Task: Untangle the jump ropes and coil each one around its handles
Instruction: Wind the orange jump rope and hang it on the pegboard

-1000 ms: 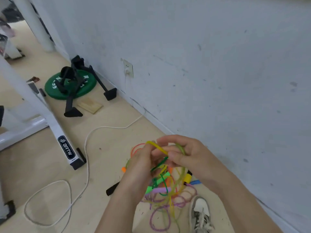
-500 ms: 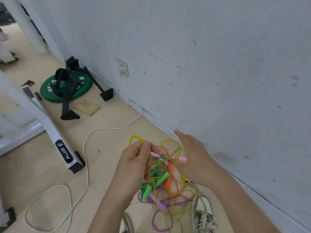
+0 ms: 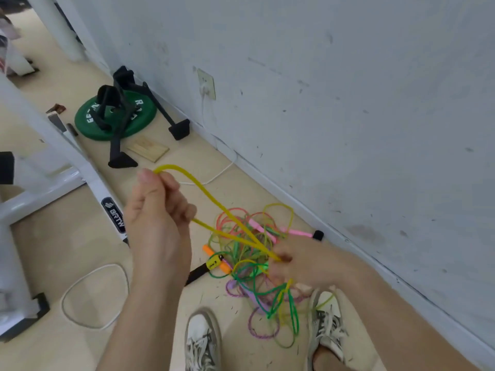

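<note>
Pale wall (image 3: 348, 103) meeting a beige floor (image 3: 80, 250). At the foot of the wall lies the tangle of jump ropes (image 3: 241, 263), a heap of green, orange, pink, purple and yellow cord with a pink handle (image 3: 297, 232) at its wall side, just ahead of the person's two shoes (image 3: 202, 341). Half a second earlier both hands worked close together over the heap and only a short yellow bend showed. Now a long loop of the yellow rope (image 3: 214, 202) is drawn taut out of the heap, up and away from the wall. The left hand (image 3: 158, 218) is raised well above the floor, forearm upright, back of the hand toward the camera; its fingers (image 3: 171, 188) are curled and, with the thumb, pinch the bend of the loop. The right hand (image 3: 302, 266) is low, at the heap, where both yellow strands converge; motion blur hides whether its fingers are spread or closed on the cords.
</note>
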A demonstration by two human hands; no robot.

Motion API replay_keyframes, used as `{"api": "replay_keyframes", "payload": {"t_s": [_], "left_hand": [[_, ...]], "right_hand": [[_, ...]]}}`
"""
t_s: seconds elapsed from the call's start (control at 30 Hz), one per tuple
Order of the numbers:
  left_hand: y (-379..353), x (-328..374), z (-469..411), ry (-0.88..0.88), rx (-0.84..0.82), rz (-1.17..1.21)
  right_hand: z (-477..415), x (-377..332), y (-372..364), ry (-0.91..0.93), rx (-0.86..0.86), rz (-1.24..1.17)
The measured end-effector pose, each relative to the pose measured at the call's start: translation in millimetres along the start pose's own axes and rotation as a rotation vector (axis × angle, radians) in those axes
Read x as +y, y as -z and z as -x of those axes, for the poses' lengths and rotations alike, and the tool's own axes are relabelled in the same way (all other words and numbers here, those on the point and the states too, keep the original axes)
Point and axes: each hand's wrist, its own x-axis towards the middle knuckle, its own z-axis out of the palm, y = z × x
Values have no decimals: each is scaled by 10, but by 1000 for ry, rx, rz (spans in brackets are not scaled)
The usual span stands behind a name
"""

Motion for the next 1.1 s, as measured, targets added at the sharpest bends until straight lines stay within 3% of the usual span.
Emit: {"api": "replay_keyframes", "payload": {"t_s": [0.07, 0.17, 0.23, 0.3, 0.37, 0.4, 0.47, 0.5, 0.57, 0.67, 0.73, 0.8, 0.9, 0.97, 1.03, 1.1], "left_hand": [[163, -19, -52, 21, 90, 13], [189, -154, -46, 183, 36, -42], [29, -296, 5, 333, -175, -190], [-78, -490, 137, 368, -565, -670], [-79, -652, 348, 329, -897, -1006], [-45, -715, 405, 271, -955, -1170], [8, -772, 402, 42, -886, -1417], [-10, -774, 343, -44, -808, -1416], [-46, -681, 253, -78, -662, -1176], [-146, -500, 228, -68, -500, -790], [-220, -362, 224, -23, -389, -567], [-299, -167, 211, 10, -277, -362], [-374, 205, 217, -85, -171, -191], [-364, 500, 219, -161, -99, -3], [-308, 751, 213, -216, -45, 172], [-268, 832, 269, -125, -33, 233]], "right_hand": [[15, 56, 90, -25, 232, -129], [78, -59, 200, 48, 418, -732], [109, -193, 235, 119, 460, -955], [114, -304, 264, 189, 487, -1166], [148, -379, 377, 246, 560, -1379], [157, -380, 443, 272, 621, -1468], [184, -344, 549, 334, 708, -1621], [188, -303, 575, 355, 701, -1655], [162, -206, 537, 338, 542, -1561], [69, -125, 247, 366, 122, -1091], [9, -109, 78, 386, -32, -904], [-14, -90, 24, 323, -43, -785], [0, 10, -80, 175, -60, -267], [60, 73, -203, 88, -77, -92], [227, 7, -246, 49, 17, -126], [466, -173, -167, 63, 185, -320]]}}
